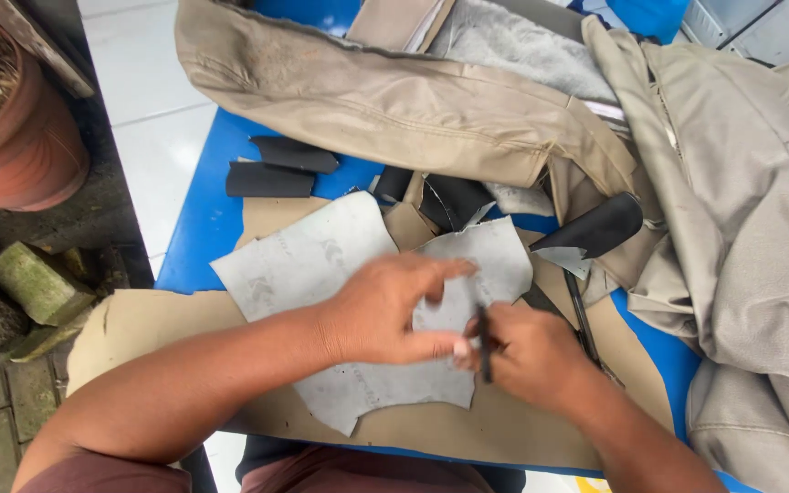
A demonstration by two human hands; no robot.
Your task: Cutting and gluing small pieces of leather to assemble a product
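Note:
A grey sheet of lining material point(317, 260) lies flat on a tan leather piece point(139, 324) on the blue table point(203, 210). My left hand point(390, 310) presses down on the grey sheet with fingers spread. Just to its right, my right hand point(527, 351) grips a thin black pen-like tool point(483, 342), whose tip touches the sheet beside my left thumb.
Black cut scraps point(271, 180) and a curled black piece point(595, 228) lie behind the sheet. Beige fabric covers point(385, 100) are heaped across the back and right side point(751, 237). A terracotta pot point(11, 119) and stones stand on the floor at left.

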